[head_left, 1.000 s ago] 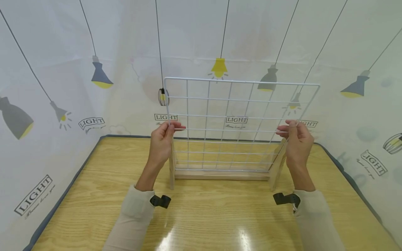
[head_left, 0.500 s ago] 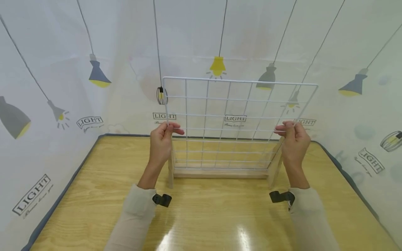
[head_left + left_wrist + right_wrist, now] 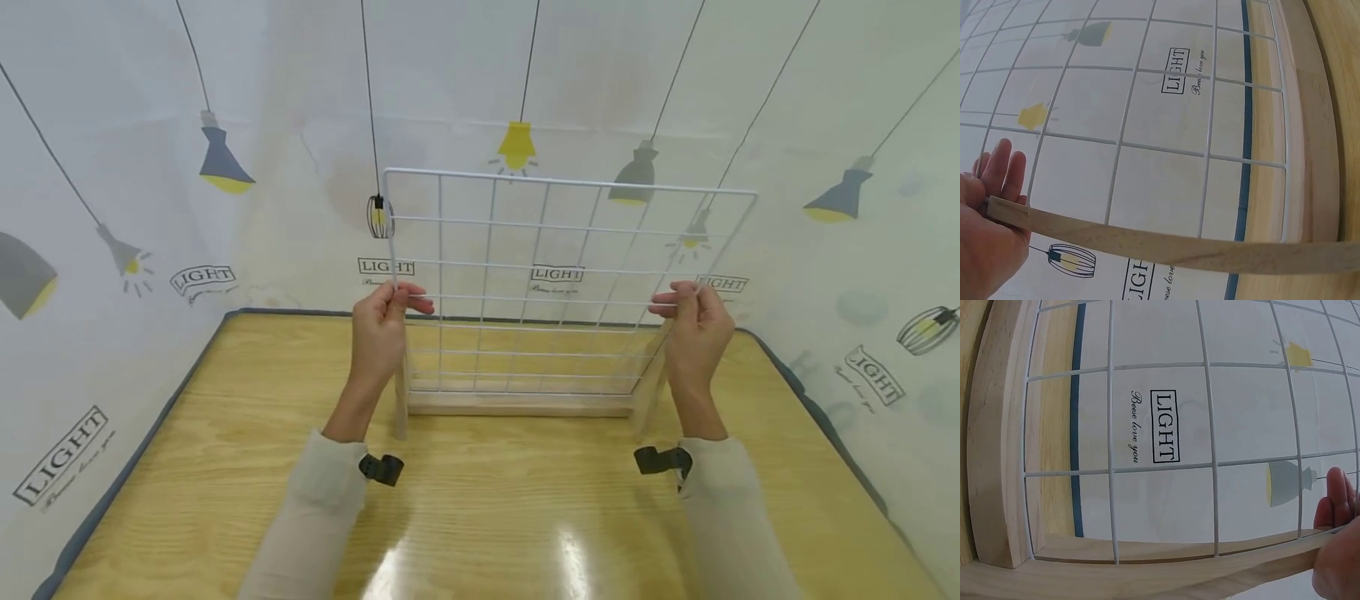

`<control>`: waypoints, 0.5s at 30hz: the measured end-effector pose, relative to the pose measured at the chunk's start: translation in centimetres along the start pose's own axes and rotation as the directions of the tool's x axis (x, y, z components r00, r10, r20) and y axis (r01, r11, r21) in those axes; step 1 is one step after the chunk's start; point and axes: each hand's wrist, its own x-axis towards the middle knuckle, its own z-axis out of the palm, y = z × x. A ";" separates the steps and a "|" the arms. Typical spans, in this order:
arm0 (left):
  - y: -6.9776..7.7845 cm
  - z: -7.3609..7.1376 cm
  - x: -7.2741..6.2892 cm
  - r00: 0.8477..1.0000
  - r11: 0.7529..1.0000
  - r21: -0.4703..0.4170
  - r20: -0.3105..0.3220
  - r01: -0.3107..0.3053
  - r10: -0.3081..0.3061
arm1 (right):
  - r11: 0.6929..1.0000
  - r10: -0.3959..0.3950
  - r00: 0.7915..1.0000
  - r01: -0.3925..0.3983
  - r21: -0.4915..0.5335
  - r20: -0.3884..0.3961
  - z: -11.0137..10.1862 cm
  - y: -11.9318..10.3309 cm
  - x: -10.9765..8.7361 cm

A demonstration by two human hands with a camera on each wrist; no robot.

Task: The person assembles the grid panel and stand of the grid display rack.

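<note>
A white wire grid panel stands upright in a pale wooden stand, its lower edge along the bottom bar. In the head view my left hand pinches the panel's left side between thumb and fingers, about halfway up. My right hand pinches the right side at a similar height. The left wrist view shows a wooden side post ending at the left palm. Another side post runs to the right hand in the right wrist view. Some fingers reach behind the wires.
The stand is on a wood-grain table with a dark blue border at its back edge. White sheeting printed with hanging lamps surrounds the table. Black wrist cameras sit on both beige sleeves.
The head view has tilted slightly, so everything sits a little higher and further left. Both hands keep the same hold on the grid panel, which stays upright in the stand.
</note>
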 end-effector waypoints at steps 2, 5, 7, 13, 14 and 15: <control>0.0 -0.1 -0.1 1.000 1.000 0.002 0.008 -0.005 0.005 | 1.000 0.009 1.000 -0.009 -0.001 0.005 0.0 -0.7 -0.3; 0.1 -0.2 -0.2 0.999 1.000 0.003 0.025 -0.027 0.027 | 1.000 0.013 1.000 -0.013 -0.010 0.007 -0.1 -1.1 -0.5; 0.1 -0.4 -0.2 0.998 0.999 0.005 0.045 -0.042 0.041 | 1.000 0.011 1.000 -0.011 -0.022 0.000 -0.3 -1.0 -0.5; 0.3 -1.0 0.0 0.995 0.999 0.028 0.093 -0.034 0.031 | 0.999 0.036 0.999 -0.036 -0.008 0.024 -0.6 0.0 0.0; 0.3 -1.1 0.0 0.994 0.999 0.027 0.103 -0.029 0.026 | 0.999 0.044 0.998 -0.044 0.000 0.036 -0.7 0.0 0.1; 0.3 -1.1 0.1 0.993 0.999 0.030 0.114 -0.035 0.031 | 0.999 0.049 0.998 -0.049 -0.001 0.048 -0.8 0.0 0.2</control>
